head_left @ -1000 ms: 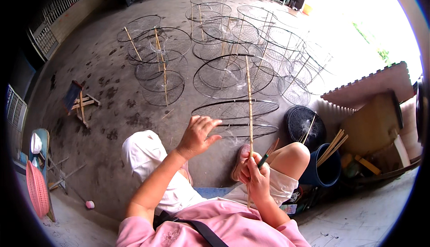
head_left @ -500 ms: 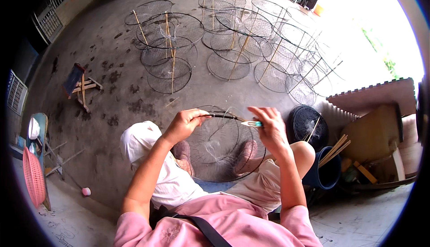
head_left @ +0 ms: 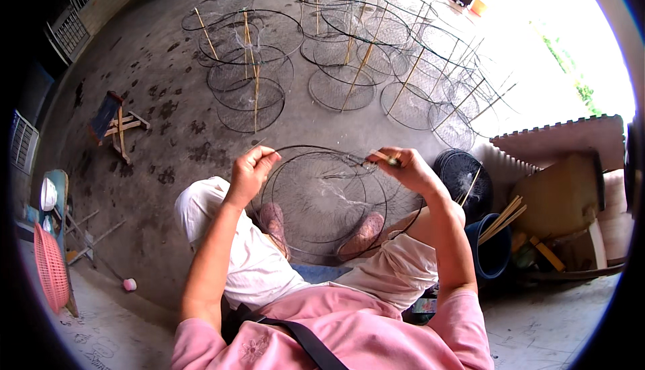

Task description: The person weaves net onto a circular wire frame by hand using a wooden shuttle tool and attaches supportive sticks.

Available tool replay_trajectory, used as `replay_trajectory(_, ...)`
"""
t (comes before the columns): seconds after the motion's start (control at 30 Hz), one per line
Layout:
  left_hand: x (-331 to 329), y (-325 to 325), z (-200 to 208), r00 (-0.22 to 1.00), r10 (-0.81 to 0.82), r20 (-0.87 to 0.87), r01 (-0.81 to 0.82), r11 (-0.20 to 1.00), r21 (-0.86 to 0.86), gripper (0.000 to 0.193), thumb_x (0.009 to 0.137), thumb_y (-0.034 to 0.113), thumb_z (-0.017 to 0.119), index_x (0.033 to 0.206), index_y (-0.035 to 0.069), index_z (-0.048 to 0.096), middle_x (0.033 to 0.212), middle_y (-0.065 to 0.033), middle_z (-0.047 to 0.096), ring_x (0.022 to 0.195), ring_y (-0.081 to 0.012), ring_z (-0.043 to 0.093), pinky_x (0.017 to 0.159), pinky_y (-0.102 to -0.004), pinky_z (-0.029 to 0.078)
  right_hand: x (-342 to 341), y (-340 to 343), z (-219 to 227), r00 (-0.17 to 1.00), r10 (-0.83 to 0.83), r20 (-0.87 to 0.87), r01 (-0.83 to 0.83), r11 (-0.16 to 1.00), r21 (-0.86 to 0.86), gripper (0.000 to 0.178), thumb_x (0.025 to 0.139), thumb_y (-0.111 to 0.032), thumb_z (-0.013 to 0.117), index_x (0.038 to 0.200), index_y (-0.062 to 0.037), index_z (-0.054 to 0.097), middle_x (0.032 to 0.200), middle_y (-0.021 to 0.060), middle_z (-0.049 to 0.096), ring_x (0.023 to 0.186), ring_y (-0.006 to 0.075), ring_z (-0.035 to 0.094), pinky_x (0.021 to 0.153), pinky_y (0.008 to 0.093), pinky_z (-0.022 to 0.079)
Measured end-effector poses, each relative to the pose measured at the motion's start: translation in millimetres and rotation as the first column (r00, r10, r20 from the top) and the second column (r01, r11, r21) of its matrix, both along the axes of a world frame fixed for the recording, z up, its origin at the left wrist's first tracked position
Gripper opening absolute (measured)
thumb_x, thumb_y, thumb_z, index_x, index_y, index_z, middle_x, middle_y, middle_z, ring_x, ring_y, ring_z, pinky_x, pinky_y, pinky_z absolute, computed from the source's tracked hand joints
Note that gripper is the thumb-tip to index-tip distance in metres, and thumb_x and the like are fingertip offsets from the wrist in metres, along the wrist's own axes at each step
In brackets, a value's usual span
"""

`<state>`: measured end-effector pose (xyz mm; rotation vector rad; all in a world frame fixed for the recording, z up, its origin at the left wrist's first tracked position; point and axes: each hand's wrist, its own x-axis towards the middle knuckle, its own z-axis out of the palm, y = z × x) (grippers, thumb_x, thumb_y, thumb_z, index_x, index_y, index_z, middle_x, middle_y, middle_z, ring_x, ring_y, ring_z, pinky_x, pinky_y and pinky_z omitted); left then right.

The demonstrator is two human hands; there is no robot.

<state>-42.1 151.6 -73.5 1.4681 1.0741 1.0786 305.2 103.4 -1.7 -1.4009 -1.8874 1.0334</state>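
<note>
Between my knees hangs a round net trap (head_left: 321,199) of dark wire hoops and fine mesh. My left hand (head_left: 252,176) is closed, pinching the upper left of the hoop's rim. On the other side of the rim, my right hand (head_left: 411,170) closes round a small netting needle (head_left: 384,158), partly hidden by the fingers and blurred. The right fingertips are close to the rim; whether they touch it I cannot tell. Loose pale mesh sags inside the lower hoop, over my shoes (head_left: 363,237).
Several net traps with bamboo sticks (head_left: 256,98) stand on the concrete floor ahead. A folding stool (head_left: 119,127) is at left, near a pink basket (head_left: 51,266). At right are a stack of dark hoops (head_left: 463,180), a blue bucket (head_left: 490,252) with sticks, and a brown chair (head_left: 568,192).
My hands have moved apart, the left leftward and the right slightly rightward. The hoop's rim now shows wider between them. The netting needle has turned and is less visible in the right hand.
</note>
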Motion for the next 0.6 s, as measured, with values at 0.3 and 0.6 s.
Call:
replay_trajectory(0.3,-10.4,0.9,-9.4,0.919,0.171,0.356,-0.038,0.935,-0.352,0.018,0.1,0.024,0.057,0.101,0.007,0.064,0.063,0.0064,0.043,0.045,-0.0015,0.027,0.04,-0.0195,0.019,-2.7,24.7,-14.4,0.901,-0.329,0.283,0.179,0.876,0.448,0.033,0.092,-0.01,0.061,0.124,-0.0164,0.062,0.11,0.0161,0.061,0.093,0.0374,0.064,0.08,0.0423,0.052)
replay_trajectory(0.6,-2.0,1.7,-56.7,0.891,0.319,0.323,-0.1,0.833,-0.545,0.016,0.101,0.022,0.054,0.099,0.008,0.061,0.064,0.0016,0.051,0.042,-0.006,0.042,0.037,-0.0219,0.029,52.8,24.3,-114.2,0.891,-0.45,-0.059,0.442,0.89,-0.11,0.033,0.1,-0.017,0.053,0.132,-0.0099,0.055,0.074,0.0003,0.055,0.063,0.0086,0.052,0.059,0.0265,0.048)
